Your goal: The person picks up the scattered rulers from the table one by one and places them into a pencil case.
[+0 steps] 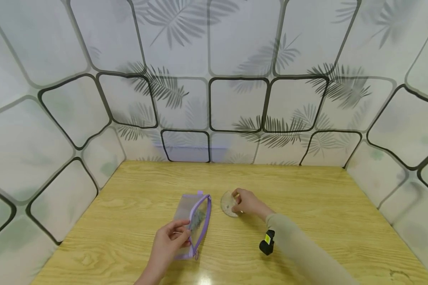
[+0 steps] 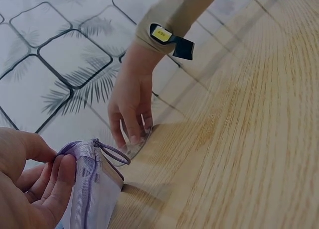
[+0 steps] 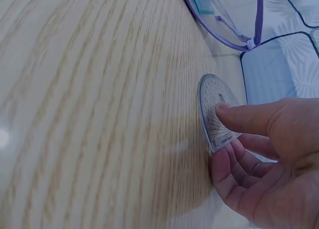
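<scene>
A clear protractor [image 3: 215,107] with printed lines is pinched between the thumb and fingers of my right hand [image 1: 249,204], close over the table. To its left lies a see-through pouch [image 1: 185,208] with purple edging, its zip side gaping toward the right. My left hand [image 1: 171,239] pinches the near zip edge between thumb and fingers. In the left wrist view the purple zipper pull [image 2: 114,153] hangs beside those fingertips. Something teal [image 3: 202,2] shows through the pouch in the right wrist view.
The wood-grain table [image 1: 128,213] is enclosed on three sides by a pale curtain [image 1: 239,103] with black outlines and leaf prints. A black strap device with a yellow label [image 1: 268,239] is on my right sleeve.
</scene>
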`<state>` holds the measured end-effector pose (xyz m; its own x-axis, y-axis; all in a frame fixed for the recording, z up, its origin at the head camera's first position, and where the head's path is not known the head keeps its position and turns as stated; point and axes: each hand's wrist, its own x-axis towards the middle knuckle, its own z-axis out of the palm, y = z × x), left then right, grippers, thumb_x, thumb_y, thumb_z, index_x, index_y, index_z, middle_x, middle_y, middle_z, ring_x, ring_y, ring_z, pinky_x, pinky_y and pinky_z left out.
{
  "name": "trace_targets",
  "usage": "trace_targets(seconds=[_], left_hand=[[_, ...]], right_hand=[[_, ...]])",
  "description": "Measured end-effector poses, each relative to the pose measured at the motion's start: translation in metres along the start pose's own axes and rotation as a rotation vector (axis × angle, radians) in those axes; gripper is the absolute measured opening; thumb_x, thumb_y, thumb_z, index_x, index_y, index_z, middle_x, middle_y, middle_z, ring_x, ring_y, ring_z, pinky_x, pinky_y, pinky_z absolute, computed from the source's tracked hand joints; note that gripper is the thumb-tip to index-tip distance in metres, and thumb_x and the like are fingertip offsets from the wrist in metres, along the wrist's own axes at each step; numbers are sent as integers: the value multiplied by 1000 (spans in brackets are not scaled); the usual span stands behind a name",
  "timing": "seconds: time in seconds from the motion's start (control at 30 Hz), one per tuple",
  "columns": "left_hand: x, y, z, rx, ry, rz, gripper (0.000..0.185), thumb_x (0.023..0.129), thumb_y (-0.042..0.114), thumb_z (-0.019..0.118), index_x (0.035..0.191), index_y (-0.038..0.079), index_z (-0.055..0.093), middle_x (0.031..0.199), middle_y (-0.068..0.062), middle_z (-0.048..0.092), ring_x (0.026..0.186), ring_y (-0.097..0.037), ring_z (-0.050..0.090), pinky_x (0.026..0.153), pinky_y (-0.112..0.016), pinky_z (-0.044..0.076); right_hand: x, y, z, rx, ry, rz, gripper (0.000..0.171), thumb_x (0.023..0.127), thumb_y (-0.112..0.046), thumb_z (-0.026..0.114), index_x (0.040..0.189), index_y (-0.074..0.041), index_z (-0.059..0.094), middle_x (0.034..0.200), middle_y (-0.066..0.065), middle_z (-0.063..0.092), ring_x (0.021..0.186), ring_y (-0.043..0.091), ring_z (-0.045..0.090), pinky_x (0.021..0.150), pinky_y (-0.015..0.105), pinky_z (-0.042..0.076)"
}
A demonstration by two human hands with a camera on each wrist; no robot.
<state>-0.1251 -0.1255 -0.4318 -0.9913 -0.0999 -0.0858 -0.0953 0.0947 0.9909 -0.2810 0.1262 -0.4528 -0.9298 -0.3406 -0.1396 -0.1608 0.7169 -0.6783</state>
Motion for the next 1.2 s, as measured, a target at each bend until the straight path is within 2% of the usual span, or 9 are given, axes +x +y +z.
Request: trace_targets(seconds=[0.2, 0.37, 0.7, 0.83, 1.0, 1.2], left_hand=[[0, 0, 0, 1, -2, 11, 32, 89, -4, 64, 121, -9, 63, 92, -13, 65, 69, -9, 66, 67, -23, 64], [0, 0, 0, 4, -6, 8, 32, 89, -3, 65, 121, -9, 63, 91, -13, 65, 69, -9, 66, 67, -23, 64], [0, -1, -1, 4, -5, 0, 32, 89, -3, 65, 121, -8, 63, 91, -11, 65, 69, -9, 66, 66, -23, 64], [-1, -1, -1, 1, -4, 1, 32, 90, -3, 65, 121, -8, 63, 90, -11, 65, 69, -9, 66, 67, -23, 64], [-2, 0, 0, 5, -5, 3, 32, 90, -3, 64, 121, -8, 63, 91, -11, 65, 69, -9, 66, 67, -23, 64], [-1, 0, 1, 6, -5, 4, 32, 90, -3, 64, 121, -9, 62, 92, -12, 65, 70, -9, 66, 67, -23, 64]], right_hand=[[1, 1, -5, -28, 19, -46, 33, 86, -3, 72, 117, 1, 60, 83, 6, 59, 69, 13, 52, 56, 20, 44], [-1, -1, -7, 8, 20, -42, 27, 90, -2, 67, 117, 0, 61, 84, 8, 62, 61, 12, 54, 52, 21, 46], [-7, -3, -10, 62, 13, -58, 27, 92, -2, 64, 119, 2, 61, 81, 10, 64, 58, 14, 58, 52, 24, 53], [-8, -2, -9, 84, 25, -39, 26, 93, -2, 63, 119, 1, 61, 83, 10, 65, 58, 15, 59, 52, 26, 55], [-8, 0, -11, 141, 8, -17, 27, 95, -2, 60, 121, 0, 60, 86, 11, 64, 61, 17, 60, 54, 28, 55], [-14, -2, -16, 204, -3, -35, 27, 95, -2, 59, 122, 2, 58, 88, 11, 62, 67, 16, 61, 56, 27, 59]])
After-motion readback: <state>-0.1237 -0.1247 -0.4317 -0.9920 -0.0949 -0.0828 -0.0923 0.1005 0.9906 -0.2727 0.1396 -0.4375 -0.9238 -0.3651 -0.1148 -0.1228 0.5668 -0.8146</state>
